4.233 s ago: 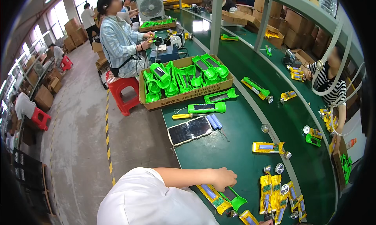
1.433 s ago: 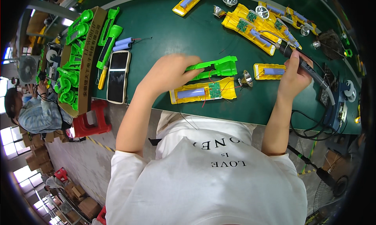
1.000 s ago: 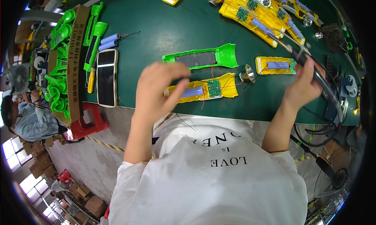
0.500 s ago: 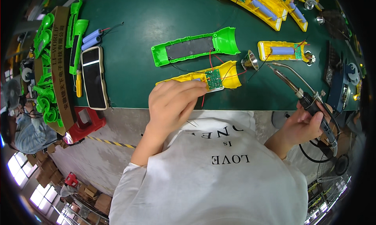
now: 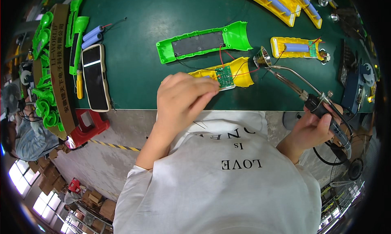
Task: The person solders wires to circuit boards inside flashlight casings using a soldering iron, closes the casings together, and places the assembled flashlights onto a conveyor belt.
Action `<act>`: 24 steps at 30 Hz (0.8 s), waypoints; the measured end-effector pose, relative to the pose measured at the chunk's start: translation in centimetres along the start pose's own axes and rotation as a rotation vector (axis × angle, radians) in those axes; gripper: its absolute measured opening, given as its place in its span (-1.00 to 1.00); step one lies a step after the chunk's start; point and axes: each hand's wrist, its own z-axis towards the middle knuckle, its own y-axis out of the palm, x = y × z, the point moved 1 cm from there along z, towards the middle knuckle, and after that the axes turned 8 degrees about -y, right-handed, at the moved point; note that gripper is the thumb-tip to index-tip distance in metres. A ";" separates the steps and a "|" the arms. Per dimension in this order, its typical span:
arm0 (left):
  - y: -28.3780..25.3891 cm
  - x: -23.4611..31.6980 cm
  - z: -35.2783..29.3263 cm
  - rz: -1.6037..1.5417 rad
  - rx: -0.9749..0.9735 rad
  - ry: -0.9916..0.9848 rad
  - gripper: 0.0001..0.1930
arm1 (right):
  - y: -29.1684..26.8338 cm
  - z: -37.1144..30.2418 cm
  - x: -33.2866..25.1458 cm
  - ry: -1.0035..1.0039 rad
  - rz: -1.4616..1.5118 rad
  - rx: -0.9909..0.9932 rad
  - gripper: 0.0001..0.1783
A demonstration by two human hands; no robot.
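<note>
My left hand (image 5: pixel 183 95) lies over the left part of a yellow torch half-shell (image 5: pixel 244 73). Its thumb and fingertips are pinched together at the left edge of a green circuit board (image 5: pixel 225 77); whatever is between them is hidden. Red and black wires link the board to a green half-shell (image 5: pixel 236 36) with a dark panel, just behind, and to a silver lamp reflector (image 5: pixel 262 58). My right hand (image 5: pixel 310 127) grips a soldering iron (image 5: pixel 315 105) with a thin curved metal tube alongside. The iron's tip points up-left, near the reflector.
A yellow half-shell with a blue cell (image 5: pixel 296 47) lies at right, with more assemblies (image 5: pixel 279 5) behind. At left are a phone (image 5: pixel 94 79), blue cells (image 5: pixel 93 36), a yellow-handled screwdriver (image 5: pixel 80 87) and a cardboard box (image 5: pixel 61 71) beside green parts. The table's near edge runs before me.
The soldering iron's tip has shifted left toward the reflector. My left hand's fingertips have tightened beside the board, and the red wire end below them no longer shows. The view has shifted slightly.
</note>
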 end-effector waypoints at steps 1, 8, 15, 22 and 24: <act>0.2 0.4 0.0 0.000 -0.001 -0.002 -0.87 | 0.0 -0.1 0.1 -0.023 -0.049 0.015 -0.69; 0.0 0.5 0.4 -0.402 0.026 -0.518 -0.91 | 0.9 -0.6 -0.4 0.023 -0.036 -0.040 -0.68; -0.1 0.6 1.2 -0.177 -0.047 -0.323 -0.92 | 1.1 -1.0 -0.4 0.039 0.078 -0.093 -0.73; 0.3 1.5 0.9 -0.032 0.046 -0.217 -0.90 | 1.4 -1.5 -1.0 -0.029 -0.073 -0.177 -0.71; 0.1 1.3 0.9 0.028 0.047 -0.168 -0.90 | 1.4 -1.5 -1.0 -0.055 -0.073 -0.211 -0.70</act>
